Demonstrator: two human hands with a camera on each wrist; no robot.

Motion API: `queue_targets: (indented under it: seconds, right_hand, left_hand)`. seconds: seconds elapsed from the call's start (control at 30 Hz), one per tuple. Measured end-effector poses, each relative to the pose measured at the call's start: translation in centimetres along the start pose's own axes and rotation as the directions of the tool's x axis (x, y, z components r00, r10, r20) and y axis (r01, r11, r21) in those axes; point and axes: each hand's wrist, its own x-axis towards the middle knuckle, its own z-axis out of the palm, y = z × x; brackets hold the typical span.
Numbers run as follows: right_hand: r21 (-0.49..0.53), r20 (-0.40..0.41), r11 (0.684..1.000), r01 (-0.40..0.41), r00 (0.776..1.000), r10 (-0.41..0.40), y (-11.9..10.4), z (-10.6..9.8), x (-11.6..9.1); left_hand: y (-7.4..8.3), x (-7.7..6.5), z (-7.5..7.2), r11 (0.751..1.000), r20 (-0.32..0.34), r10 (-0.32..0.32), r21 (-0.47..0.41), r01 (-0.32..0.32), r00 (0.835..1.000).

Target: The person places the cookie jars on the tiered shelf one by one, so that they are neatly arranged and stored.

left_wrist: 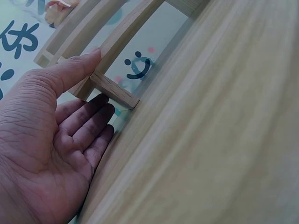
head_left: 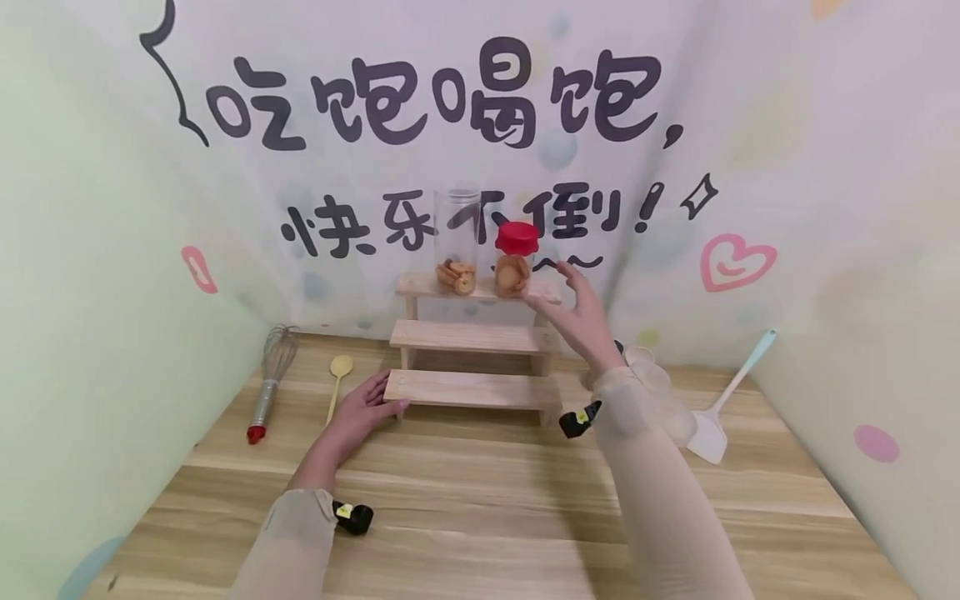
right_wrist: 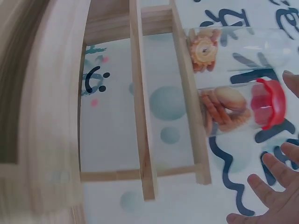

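My feed has the right hand (head_left: 582, 318) open, fingers spread, just beside the red-lidded jar (head_left: 513, 268), which stands at its ten o'clock on the top step of the wooden stand (head_left: 468, 387). At that jar's nine o'clock I see a taller clear jar (head_left: 456, 237); both hold cookies (right_wrist: 226, 103). The left hand (head_left: 363, 412) grips the stand's bottom step, at eight o'clock. From there, a spoon (head_left: 339, 371) lies at ten.

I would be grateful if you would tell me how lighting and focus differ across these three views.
Head view: bright, with a soft shadow on the tabletop beside the right sleeve; left wrist view: dimmer, the near tabletop blurred; right wrist view: dim and hazy, the red lid fairly distinct.
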Motion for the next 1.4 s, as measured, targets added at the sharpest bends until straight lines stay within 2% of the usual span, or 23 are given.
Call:
queue_targets:
  seconds: [0.27, 0.33, 0.4, 0.5, 0.57, 0.67, 0.8, 0.93, 1.0, 1.1, 1.2, 1.3, 1.4]
  right_hand:
    - [-0.047, -0.046, 0.998, 0.036, 0.998, -0.038, 1.4, -3.3, -4.7]
    - [-0.060, -0.065, 0.996, 0.070, 0.995, -0.074, 2.3, -4.3, -6.3]
    - [-0.090, -0.108, 0.988, 0.126, 0.985, -0.136, 3.6, -5.4, -7.8]
    - [-0.174, -0.190, 0.971, 0.166, 0.962, -0.199, 5.9, -7.0, -10.3]
    - [-0.212, -0.230, 0.964, 0.164, 0.950, -0.212, 7.5, -7.7, -12.0]
    - [-0.239, -0.244, 0.963, 0.121, 0.953, -0.181, 9.4, -8.5, -14.3]
    - [-0.222, -0.267, 0.964, 0.146, 0.942, -0.205, 11.5, -8.7, -16.0]
    - [-0.181, -0.312, 0.958, 0.222, 0.911, -0.270, 13.7, -8.1, -16.7]
    - [-0.107, -0.329, 0.962, 0.249, 0.905, -0.271, 14.7, -7.8, -17.1]
    - [0.067, -0.329, 0.969, 0.239, 0.922, -0.205, 15.7, -7.3, -17.5]
    - [0.213, -0.311, 0.962, 0.168, 0.945, -0.096, 16.1, -6.8, -17.7]
    - [0.270, -0.273, 0.960, 0.076, 0.962, 0.000, 16.3, -6.4, -17.8]
    - [0.301, -0.210, 0.953, 0.023, 0.977, 0.043, 16.4, -6.4, -17.9]
  left_hand:
    - [0.1, 0.0, -0.3, 1.000, 0.006, 0.019, -0.010, -0.019, 1.000]
    - [0.2, 0.0, -0.2, 1.000, 0.007, 0.020, -0.018, -0.020, 1.000]
    - [0.2, 0.0, 0.0, 1.000, 0.011, 0.020, -0.023, -0.020, 1.000]
    - [0.2, 0.0, 0.2, 1.000, 0.012, 0.013, -0.023, -0.012, 1.000]
    - [0.0, 0.1, 0.3, 1.000, 0.010, 0.009, -0.019, -0.009, 1.000]
    - [-0.1, 0.3, 0.4, 1.000, 0.006, 0.016, -0.008, -0.016, 1.000]
    - [0.3, 0.4, 0.2, 1.000, 0.006, 0.023, 0.001, -0.023, 1.000]
    - [0.5, 0.5, 0.2, 1.000, 0.014, 0.019, -0.003, -0.019, 1.000]
    - [0.4, 0.5, 0.2, 1.000, 0.021, 0.022, -0.011, -0.022, 1.000]
    - [0.3, 0.5, 0.2, 0.999, 0.026, 0.025, -0.021, -0.024, 0.999]
    - [0.3, 0.3, 0.1, 1.000, 0.025, 0.015, -0.018, -0.015, 1.000]
    - [0.4, 0.1, -0.1, 1.000, 0.014, 0.003, 0.001, -0.003, 1.000]
    - [0.2, 0.0, 0.0, 1.000, 0.013, 0.008, 0.014, -0.008, 1.000]
